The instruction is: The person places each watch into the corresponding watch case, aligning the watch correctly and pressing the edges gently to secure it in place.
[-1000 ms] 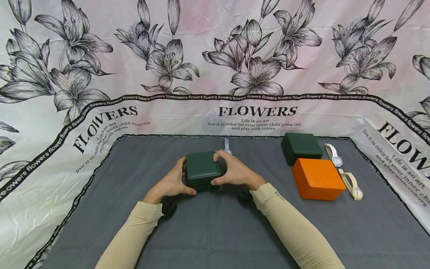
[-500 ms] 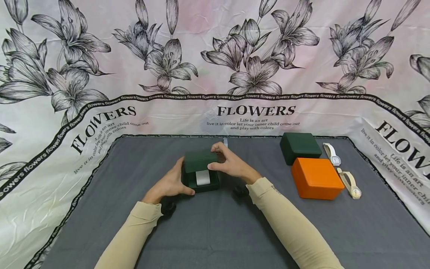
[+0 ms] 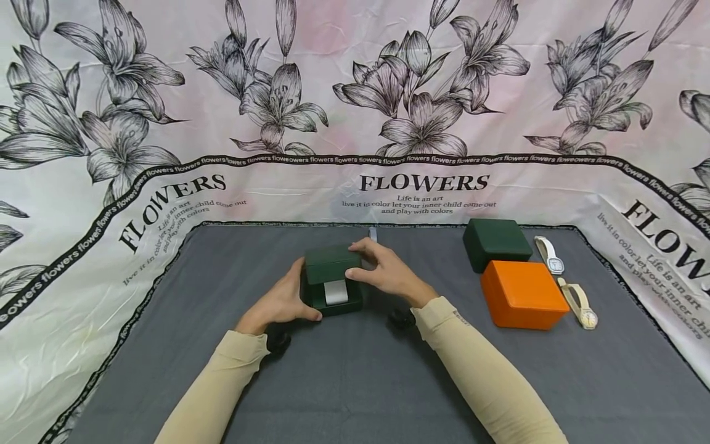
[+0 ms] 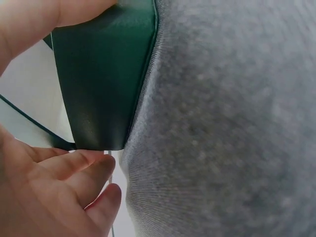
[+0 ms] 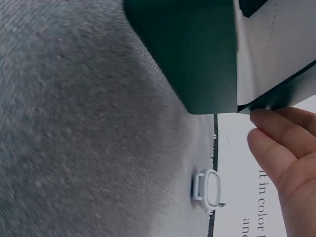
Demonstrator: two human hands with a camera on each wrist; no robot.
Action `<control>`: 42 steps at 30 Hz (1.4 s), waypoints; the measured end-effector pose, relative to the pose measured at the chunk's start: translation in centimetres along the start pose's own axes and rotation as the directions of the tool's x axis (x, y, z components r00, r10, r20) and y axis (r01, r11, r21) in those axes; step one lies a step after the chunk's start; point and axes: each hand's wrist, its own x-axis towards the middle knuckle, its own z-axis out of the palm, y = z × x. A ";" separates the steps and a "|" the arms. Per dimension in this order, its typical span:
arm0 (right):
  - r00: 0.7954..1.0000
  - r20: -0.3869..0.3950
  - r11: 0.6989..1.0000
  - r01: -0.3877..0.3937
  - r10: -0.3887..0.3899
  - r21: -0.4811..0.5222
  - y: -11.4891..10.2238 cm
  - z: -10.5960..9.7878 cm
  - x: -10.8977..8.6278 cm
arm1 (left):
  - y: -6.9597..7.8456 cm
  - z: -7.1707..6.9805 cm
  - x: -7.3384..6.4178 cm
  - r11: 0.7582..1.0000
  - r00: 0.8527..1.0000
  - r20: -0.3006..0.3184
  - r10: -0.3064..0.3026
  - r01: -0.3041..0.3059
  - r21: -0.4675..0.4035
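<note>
A dark green watch box (image 3: 324, 264) stands in the middle of the table with its lid partly raised. Inside it, a white cushion (image 3: 335, 293) shows at the front. My left hand (image 3: 281, 299) grips the base from the left side, thumb at the front corner; its fingertips press the box's far side in the left wrist view. My right hand (image 3: 392, 275) holds the lid's right side between thumb and fingers. Behind the box lies a pale watch (image 5: 211, 190), mostly hidden by the right hand in the head view.
On the right, a second green box (image 3: 497, 245) stands behind an orange box (image 3: 524, 296). Beside them lie a white watch (image 3: 549, 254) and a cream-strapped watch (image 3: 579, 305). A floral cloth (image 3: 310, 191) hangs behind the grey tabletop (image 3: 355, 382).
The box lid was down a second ago; my right hand has lifted it, and the white cushion has come into view. My left hand keeps its grip on the base.
</note>
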 end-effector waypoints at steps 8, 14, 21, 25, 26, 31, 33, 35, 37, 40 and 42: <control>0.999 -0.022 0.997 0.035 -0.036 -0.070 -0.3 -0.1 -0.1 | 0.2 0.0 0.0 1.000 1.000 -0.014 0.010 -0.010 0.001; 0.996 -0.035 0.990 0.077 -0.081 -0.117 -0.7 0.1 -0.3 | 0.4 -0.2 -0.1 1.000 1.000 -0.029 0.010 -0.010 0.007; 0.992 -0.065 0.985 0.099 -0.109 -0.142 -0.9 0.5 -0.1 | 0.3 -0.2 -0.3 1.000 0.999 -0.043 -0.005 0.006 0.008; 0.988 -0.107 0.985 0.094 -0.110 -0.145 -0.8 0.4 -0.3 | 0.5 0.0 -0.2 1.000 0.999 -0.045 -0.013 0.014 0.019; 0.987 -0.118 0.985 0.090 -0.108 -0.144 -0.8 0.4 -0.3 | 0.5 0.0 -0.1 1.000 0.999 -0.045 -0.007 0.008 0.021; 0.980 -0.169 0.988 0.087 -0.109 -0.130 -0.9 0.2 -0.3 | 0.7 0.3 0.2 1.000 0.998 -0.057 0.008 -0.007 0.011; 0.978 -0.178 0.988 0.090 -0.113 -0.129 -0.9 0.3 -0.1 | 0.8 0.3 0.2 1.000 0.998 -0.060 0.001 -0.001 0.005; 0.976 -0.184 0.985 0.092 -0.118 -0.143 -1.0 0.3 0.1 | 0.8 0.3 0.1 1.000 0.998 -0.059 -0.005 0.005 0.002; 0.974 -0.193 0.983 0.092 -0.122 -0.158 -1.1 0.3 0.2 | 0.8 0.3 0.1 1.000 0.999 -0.054 -0.008 0.008 0.002; 0.970 -0.203 0.978 0.099 -0.136 -0.184 -1.3 0.2 0.7 | 0.7 0.2 0.0 1.000 0.999 -0.044 -0.017 0.017 0.017; 0.970 -0.203 0.976 0.093 -0.133 -0.195 -1.5 0.0 1.2 | 0.7 0.2 0.0 0.999 0.999 -0.037 -0.024 0.025 0.028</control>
